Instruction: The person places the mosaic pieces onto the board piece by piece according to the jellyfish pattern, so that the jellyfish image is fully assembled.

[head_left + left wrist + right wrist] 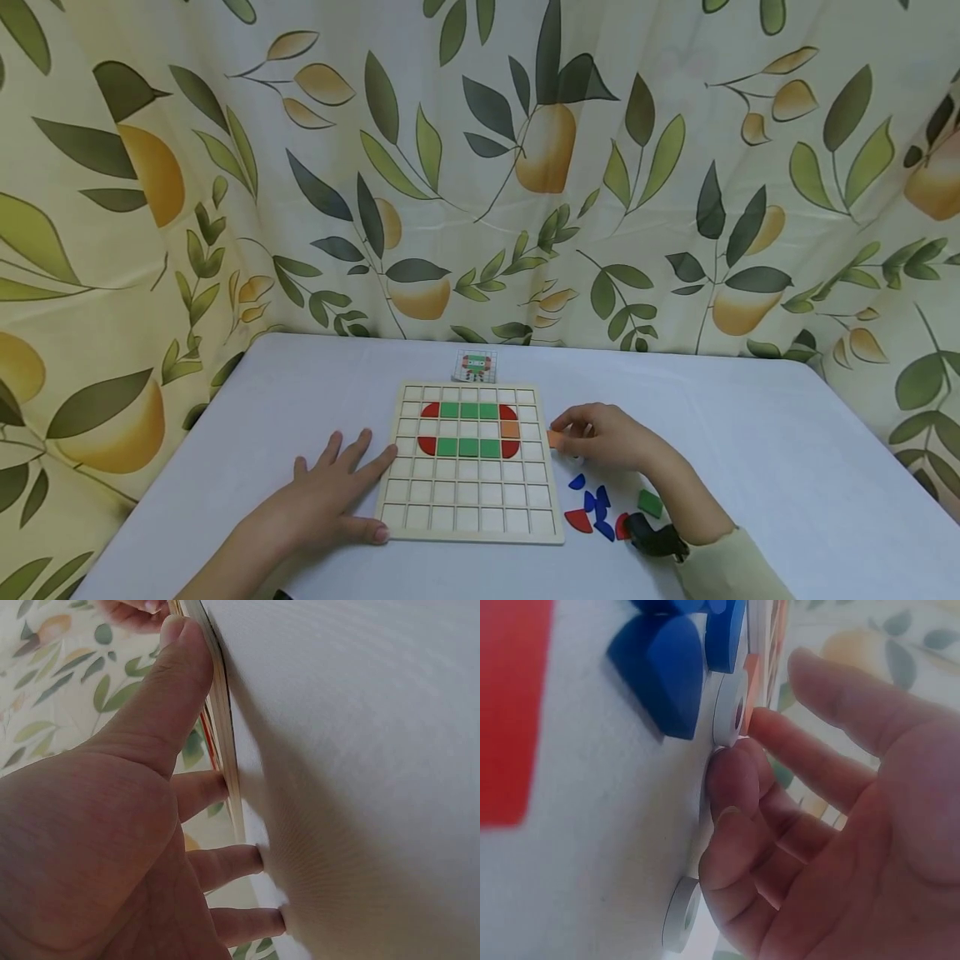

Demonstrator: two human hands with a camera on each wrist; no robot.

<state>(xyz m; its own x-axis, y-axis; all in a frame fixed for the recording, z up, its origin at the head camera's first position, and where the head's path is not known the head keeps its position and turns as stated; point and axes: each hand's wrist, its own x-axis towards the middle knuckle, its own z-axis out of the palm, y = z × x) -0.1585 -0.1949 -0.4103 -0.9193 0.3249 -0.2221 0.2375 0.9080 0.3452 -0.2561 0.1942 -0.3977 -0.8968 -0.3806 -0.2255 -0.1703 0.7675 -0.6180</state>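
Observation:
A cream grid board (468, 492) lies flat on the white table. Red corner pieces (509, 449), green squares (468, 447) and an orange square (510, 429) sit in its upper cells. My left hand (318, 487) is spread at the board's left side. In the left wrist view its thumb (187, 660) touches the board's edge, with other fingertips on the cloth. Right of the board, my right hand (611, 433) touches a loose orange piece (554, 438) with the index fingertip (763, 720). Its thumb stands apart from the piece, and the other fingers are bent.
Below the right hand lie several blue pieces (589, 501), red pieces (578, 521) and a green piece (649, 503). The right wrist view shows white round pieces (681, 915) by the fingers. Behind the board is a small picture card (475, 367), then a patterned curtain (480, 250).

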